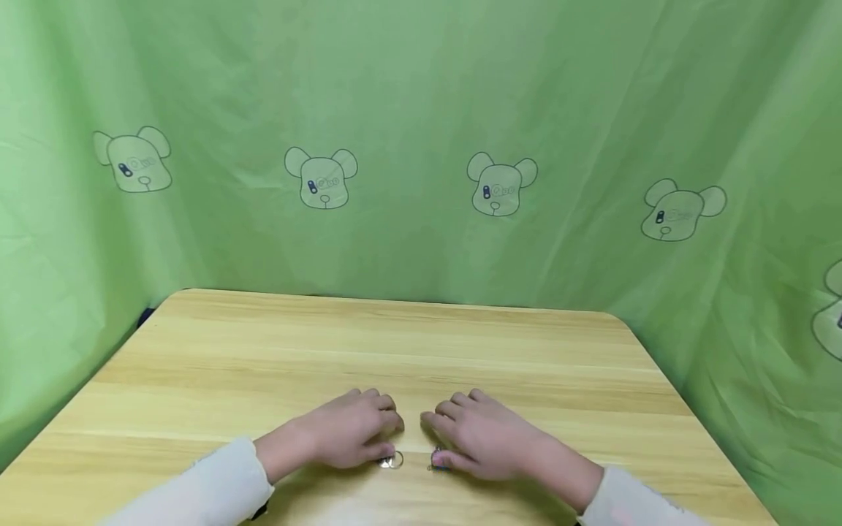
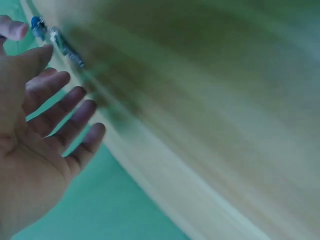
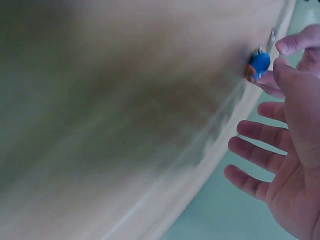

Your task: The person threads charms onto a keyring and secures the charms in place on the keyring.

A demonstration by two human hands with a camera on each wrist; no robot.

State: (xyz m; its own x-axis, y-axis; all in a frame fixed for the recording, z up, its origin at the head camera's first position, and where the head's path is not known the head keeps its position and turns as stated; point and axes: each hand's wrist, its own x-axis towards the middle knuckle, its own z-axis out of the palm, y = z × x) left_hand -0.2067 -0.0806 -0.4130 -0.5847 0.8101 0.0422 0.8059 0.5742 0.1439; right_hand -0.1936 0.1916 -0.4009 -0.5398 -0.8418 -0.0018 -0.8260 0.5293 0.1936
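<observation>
A metal ring with small silver pieces, perhaps keys (image 1: 388, 462), lies on the table beside the thumb of my left hand (image 1: 355, 431). Partly covering it in the head view, that thumb leaves the round ring showing on the right. In the left wrist view the left hand's (image 2: 40, 120) fingers are spread and relaxed. My right hand (image 1: 487, 435) is at a small blue trinket (image 3: 259, 65) with an orange part and a bit of metal. The right thumb hides much of it from the head. In the right wrist view the right hand's (image 3: 295, 140) fingers are spread loosely.
A pale wood-grain table (image 1: 395, 343) with rounded far corners lies under both hands. Green cloth (image 1: 408, 88) printed with bear heads hangs behind the table and along both sides.
</observation>
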